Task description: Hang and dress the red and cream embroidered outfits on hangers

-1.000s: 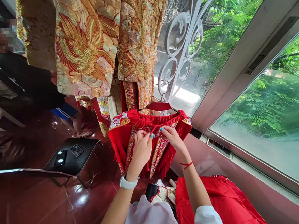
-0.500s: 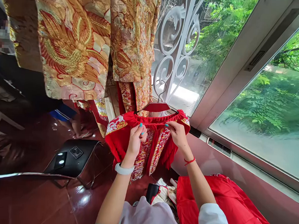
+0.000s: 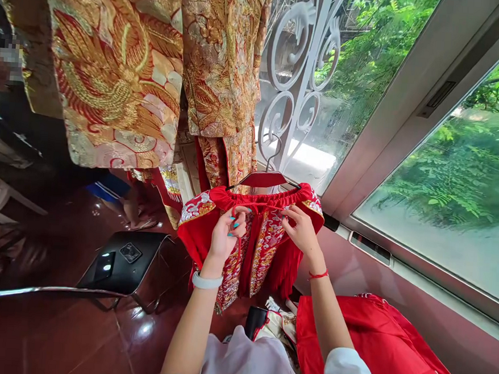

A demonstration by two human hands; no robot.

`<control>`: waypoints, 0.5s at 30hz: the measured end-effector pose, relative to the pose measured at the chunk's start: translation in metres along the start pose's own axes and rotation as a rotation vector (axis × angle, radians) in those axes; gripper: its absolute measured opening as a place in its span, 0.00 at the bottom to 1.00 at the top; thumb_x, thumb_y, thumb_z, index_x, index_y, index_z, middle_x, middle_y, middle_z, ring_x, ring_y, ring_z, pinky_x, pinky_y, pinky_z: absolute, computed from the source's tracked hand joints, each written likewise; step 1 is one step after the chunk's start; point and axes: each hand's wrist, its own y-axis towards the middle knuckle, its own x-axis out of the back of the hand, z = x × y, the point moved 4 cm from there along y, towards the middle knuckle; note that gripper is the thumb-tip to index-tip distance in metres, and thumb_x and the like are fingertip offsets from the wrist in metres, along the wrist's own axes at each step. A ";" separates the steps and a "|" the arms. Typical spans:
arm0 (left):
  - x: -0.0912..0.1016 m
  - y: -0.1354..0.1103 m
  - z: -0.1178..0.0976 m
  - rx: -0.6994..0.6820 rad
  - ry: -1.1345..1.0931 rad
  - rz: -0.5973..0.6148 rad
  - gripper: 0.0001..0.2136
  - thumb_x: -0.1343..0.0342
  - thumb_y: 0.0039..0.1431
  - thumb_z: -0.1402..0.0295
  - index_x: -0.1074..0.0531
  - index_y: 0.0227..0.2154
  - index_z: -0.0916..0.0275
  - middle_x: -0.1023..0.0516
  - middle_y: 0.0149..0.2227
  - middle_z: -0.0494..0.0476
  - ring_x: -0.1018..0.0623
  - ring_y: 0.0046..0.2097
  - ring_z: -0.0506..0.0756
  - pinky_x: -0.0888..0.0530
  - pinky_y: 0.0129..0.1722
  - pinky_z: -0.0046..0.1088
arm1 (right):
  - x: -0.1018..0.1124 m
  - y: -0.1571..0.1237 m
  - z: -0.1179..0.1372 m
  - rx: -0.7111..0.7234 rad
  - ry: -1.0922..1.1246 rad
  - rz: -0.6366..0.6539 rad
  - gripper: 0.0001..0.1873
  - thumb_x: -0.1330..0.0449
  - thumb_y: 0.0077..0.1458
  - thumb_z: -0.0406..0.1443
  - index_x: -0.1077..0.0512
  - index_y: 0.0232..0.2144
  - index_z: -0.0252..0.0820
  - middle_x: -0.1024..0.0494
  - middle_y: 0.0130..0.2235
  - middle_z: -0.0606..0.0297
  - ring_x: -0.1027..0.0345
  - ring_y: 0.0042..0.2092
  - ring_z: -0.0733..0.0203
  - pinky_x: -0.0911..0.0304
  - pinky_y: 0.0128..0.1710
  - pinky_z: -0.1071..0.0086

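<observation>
A red skirt-like garment (image 3: 249, 249) with gold and silver embroidery and fringe hangs from a hanger (image 3: 263, 179) in front of me. Its top edge is gathered, and a thin red drawstring (image 3: 260, 206) runs along it. My left hand (image 3: 225, 234) is closed at the left of this edge, fingers curled on the drawstring, with a length of it dangling below. To the right, my right hand (image 3: 303, 230) has thumb and fingers pinched together at the drawstring's other side; its exact grip is partly hidden.
Gold embroidered garments (image 3: 124, 81) hang at the upper left. A black chair (image 3: 134, 273) bears two phones. Red cloth (image 3: 362, 337) lies at the lower right, beside the window ledge (image 3: 414, 275). White scrolled ironwork (image 3: 298, 71) stands behind the hanger. Another person's leg (image 3: 132, 204) shows at left.
The drawstring was stretched taut between both hands and now hangs slacker. My left fingers have curled around it, and my right hand has shifted slightly down and right.
</observation>
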 end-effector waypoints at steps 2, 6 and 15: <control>-0.001 0.003 0.003 -0.053 0.096 -0.030 0.14 0.48 0.51 0.70 0.22 0.39 0.64 0.43 0.23 0.45 0.48 0.22 0.46 0.46 0.23 0.25 | -0.001 0.002 -0.002 -0.004 -0.063 -0.183 0.09 0.44 0.58 0.35 0.23 0.33 0.43 0.27 0.34 0.60 0.32 0.35 0.56 0.37 0.38 0.63; 0.001 0.006 0.006 -0.127 0.260 -0.015 0.22 0.50 0.53 0.72 0.22 0.49 0.60 0.33 0.29 0.50 0.43 0.25 0.47 0.42 0.26 0.27 | -0.011 0.012 -0.001 -0.027 -0.010 -0.529 0.09 0.42 0.59 0.37 0.22 0.31 0.45 0.26 0.35 0.58 0.32 0.38 0.54 0.35 0.40 0.61; 0.017 0.008 -0.019 -0.069 0.550 0.258 0.26 0.52 0.58 0.71 0.28 0.59 0.57 0.26 0.38 0.55 0.37 0.28 0.48 0.35 0.30 0.27 | -0.036 0.038 0.015 -0.077 0.396 -0.503 0.11 0.35 0.52 0.42 0.24 0.22 0.45 0.28 0.27 0.64 0.36 0.30 0.59 0.38 0.31 0.64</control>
